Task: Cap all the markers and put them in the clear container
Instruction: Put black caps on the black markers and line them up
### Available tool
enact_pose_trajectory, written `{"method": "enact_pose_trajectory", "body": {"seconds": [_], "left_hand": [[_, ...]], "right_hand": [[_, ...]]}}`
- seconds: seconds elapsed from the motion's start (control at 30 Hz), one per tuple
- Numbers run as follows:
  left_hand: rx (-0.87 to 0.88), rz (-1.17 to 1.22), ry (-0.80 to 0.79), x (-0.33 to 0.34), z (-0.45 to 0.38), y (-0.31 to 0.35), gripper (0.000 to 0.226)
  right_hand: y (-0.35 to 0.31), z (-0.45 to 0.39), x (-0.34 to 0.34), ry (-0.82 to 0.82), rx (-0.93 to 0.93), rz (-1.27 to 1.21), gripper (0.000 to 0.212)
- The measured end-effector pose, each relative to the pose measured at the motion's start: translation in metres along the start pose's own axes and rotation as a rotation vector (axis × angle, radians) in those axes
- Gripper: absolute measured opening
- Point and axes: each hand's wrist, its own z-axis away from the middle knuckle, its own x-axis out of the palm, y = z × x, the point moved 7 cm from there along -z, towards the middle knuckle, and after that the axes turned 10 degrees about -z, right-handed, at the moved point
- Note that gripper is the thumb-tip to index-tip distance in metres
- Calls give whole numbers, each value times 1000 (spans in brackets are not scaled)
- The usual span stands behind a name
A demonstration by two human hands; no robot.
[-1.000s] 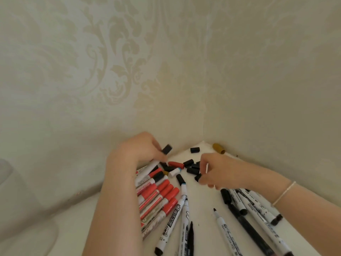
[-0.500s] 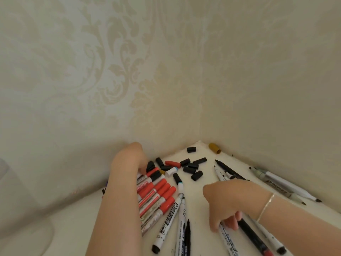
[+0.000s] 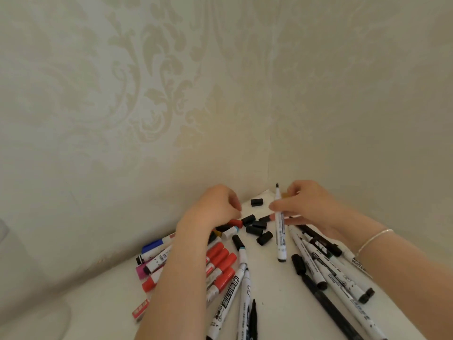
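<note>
- My right hand (image 3: 307, 207) pinches an uncapped white marker (image 3: 280, 229) between thumb and fingers near its upper part; the marker stands almost upright, black tip up, black butt end down just above the white tabletop (image 3: 267, 285); a thin bracelet (image 3: 373, 239) sits on that wrist.
- My left hand (image 3: 215, 209) lies knuckles-up over the loose caps, fingers curled down; whether it grips a cap I cannot tell, the fingertips being hidden from me.
- Between the hands: a cluster of loose black caps (image 3: 256, 228), lying on their sides, some touching; one more black cap (image 3: 257, 201) apart, nearer the wall corner; a red cap (image 3: 236, 223) just beside my left fingers.
- Under and beside my left forearm: a row of red-capped markers (image 3: 220, 263), side by side; to their left a blue-capped marker (image 3: 157, 245) and a pink one (image 3: 141, 271).
- Below my right hand: a fan of white-bodied black markers (image 3: 326, 271), overlapping; some capped, some with tips bare.
- Clear container (image 3: 6, 231): only a blurred pale shape at the far left edge, well apart from the markers; contents not discernible.
- Patterned cream wallpaper (image 3: 152, 106) on both walls behind.
</note>
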Motion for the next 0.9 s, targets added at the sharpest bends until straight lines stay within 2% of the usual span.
{"method": "enact_pose_trajectory", "body": {"seconds": [0.07, 0.17, 0.3, 0.4, 0.47, 0.57, 0.67, 0.77, 0.9], "left_hand": [[74, 38, -85, 20, -3, 19, 8], [138, -40, -184, 49, -5, 38, 16], [145, -174, -158, 64, -8, 44, 24], [146, -135, -113, 61, -11, 42, 20], [120, 71, -62, 50, -14, 38, 16], [8, 585, 67, 27, -17, 25, 18], [-22, 1099, 50, 18, -14, 21, 17], [-1, 1324, -5, 16, -11, 21, 16], [-33, 1445, -41, 15, -10, 21, 13]], "right_hand": [[-2, -3, -13, 59, -8, -226, 30], [-1, -4, -30, 160, -36, -384, 22], [6, -6, -37, 220, -43, -508, 21], [9, -5, -30, 194, -12, -576, 23], [7, -5, -24, 148, -23, -547, 18], [0, -2, -14, 75, -55, -455, 21], [-10, 4, -9, 50, -141, -333, 21], [-21, 13, -3, 47, -235, -204, 18], [-29, 17, 3, 83, -287, -71, 16]]}}
